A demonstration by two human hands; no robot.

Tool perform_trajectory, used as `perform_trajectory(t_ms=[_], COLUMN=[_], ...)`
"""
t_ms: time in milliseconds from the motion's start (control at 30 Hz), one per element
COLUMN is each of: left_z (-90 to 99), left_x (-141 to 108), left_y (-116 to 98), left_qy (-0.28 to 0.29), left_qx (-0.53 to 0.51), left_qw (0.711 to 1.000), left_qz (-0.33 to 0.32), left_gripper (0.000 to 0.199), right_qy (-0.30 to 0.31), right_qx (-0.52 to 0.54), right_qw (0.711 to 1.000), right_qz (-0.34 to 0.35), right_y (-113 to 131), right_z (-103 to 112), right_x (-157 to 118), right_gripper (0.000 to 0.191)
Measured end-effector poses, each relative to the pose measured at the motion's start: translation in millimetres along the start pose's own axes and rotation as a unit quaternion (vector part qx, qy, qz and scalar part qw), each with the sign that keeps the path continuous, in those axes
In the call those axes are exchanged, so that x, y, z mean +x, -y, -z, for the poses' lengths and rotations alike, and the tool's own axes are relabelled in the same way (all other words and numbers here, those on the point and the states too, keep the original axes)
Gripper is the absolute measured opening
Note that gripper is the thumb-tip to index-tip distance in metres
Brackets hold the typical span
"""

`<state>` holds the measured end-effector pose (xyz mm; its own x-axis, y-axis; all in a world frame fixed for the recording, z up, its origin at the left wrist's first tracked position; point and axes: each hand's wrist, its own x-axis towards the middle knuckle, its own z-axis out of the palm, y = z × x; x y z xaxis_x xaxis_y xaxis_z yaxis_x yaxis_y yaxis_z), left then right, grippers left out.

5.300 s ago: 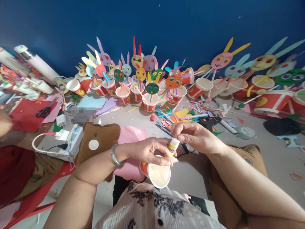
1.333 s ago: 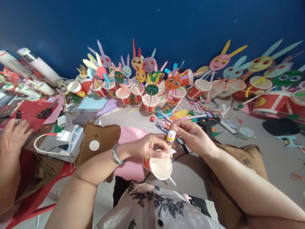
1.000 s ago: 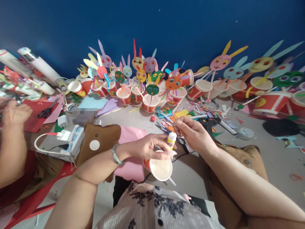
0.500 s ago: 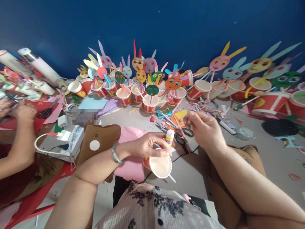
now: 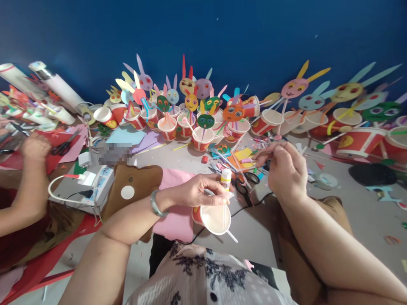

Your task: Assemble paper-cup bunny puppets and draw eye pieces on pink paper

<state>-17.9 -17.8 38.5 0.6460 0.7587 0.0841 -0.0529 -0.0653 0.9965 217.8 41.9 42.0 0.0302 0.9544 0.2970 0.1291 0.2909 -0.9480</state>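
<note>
My left hand [image 5: 206, 192] is closed in a pinch on the top of a thin white stick [image 5: 225, 218], with a small pale pink piece at the fingertips. The stick reaches down into a red and white paper cup [image 5: 211, 222], tilted with its mouth toward me. Another white stick end [image 5: 233, 237] pokes out below the rim. Just behind the fingers stands a white and yellow glue stick [image 5: 225, 180]. Raised over the table to the right, my right hand [image 5: 288, 169] has its fingers curled together; what they hold, if anything, is hidden.
Paper cups with rabbit-faced figures, such as an orange one [image 5: 233, 111], line the wall. Scissors [image 5: 244, 190] and paper scraps lie before them. Pink paper [image 5: 174, 199] and a brown cushion [image 5: 133, 180] are left, near a power strip [image 5: 103, 182]. A co-worker's hand [image 5: 36, 146] is far left.
My right hand has moved right, away from the left hand. My left hand still pinches the stick at the cup, nearly in place. The view has shifted slightly.
</note>
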Motion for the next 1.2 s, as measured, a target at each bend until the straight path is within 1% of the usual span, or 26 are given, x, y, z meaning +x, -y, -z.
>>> perform_trajectory(t_ms=[67,133,267,433,500,600,700,800,933,1067,1200], left_z=[0.2,0.5,1.2,1.8,1.8,1.7,1.6,1.5,1.3,1.1,0.8], left_x=[-0.3,-1.0,-2.3,-2.3,-2.0,-1.7,-2.1,-2.4,-2.2,-1.8,-1.7], left_y=[-0.1,0.1,1.1,1.8,1.7,1.6,1.9,2.0,1.5,1.0,0.0], left_qy=[-0.006,-0.011,-0.018,-0.015,-0.014,-0.019,-0.021,-0.017,-0.020,-0.021,-0.020], left_qx=[-0.022,-0.039,-0.042,-0.039,-0.038,-0.039,-0.039,-0.041,-0.034,-0.027,-0.031], left_qw=[1.000,0.999,0.998,0.999,0.999,0.998,0.999,0.999,0.999,0.999,0.999], left_qz=[0.003,0.013,0.037,0.032,0.035,0.035,0.030,0.024,0.029,0.030,0.029], left_gripper=[0.020,0.021,0.023,0.019,0.020,0.022,0.020,0.020,0.023,0.024,0.022], right_qy=[0.028,0.063,0.135,0.206,0.221,0.201,0.182,0.176,0.180,0.170,0.153], right_qx=[0.025,0.026,0.042,0.059,0.059,0.068,0.096,0.119,0.118,0.127,0.088], right_qw=[0.999,0.997,0.989,0.975,0.970,0.971,0.967,0.963,0.963,0.967,0.976], right_qz=[-0.012,-0.019,-0.038,-0.065,-0.079,-0.112,-0.152,-0.165,-0.164,-0.139,-0.129], right_y=[-3.3,-6.0,-6.5,-3.8,-4.0,-4.6,-3.0,0.0,1.8,0.1,-3.4], right_z=[-0.6,-1.2,-3.4,-5.9,-6.4,-7.1,-8.7,-10.7,-11.9,-11.7,-11.3], right_x=[0.0,-1.2,-6.2,-9.7,-9.7,-9.0,-8.4,-8.1,-8.4,-9.7,-11.7], right_gripper=[0.029,0.032,0.036,0.044,0.042,0.037,0.036,0.034,0.037,0.042,0.050])
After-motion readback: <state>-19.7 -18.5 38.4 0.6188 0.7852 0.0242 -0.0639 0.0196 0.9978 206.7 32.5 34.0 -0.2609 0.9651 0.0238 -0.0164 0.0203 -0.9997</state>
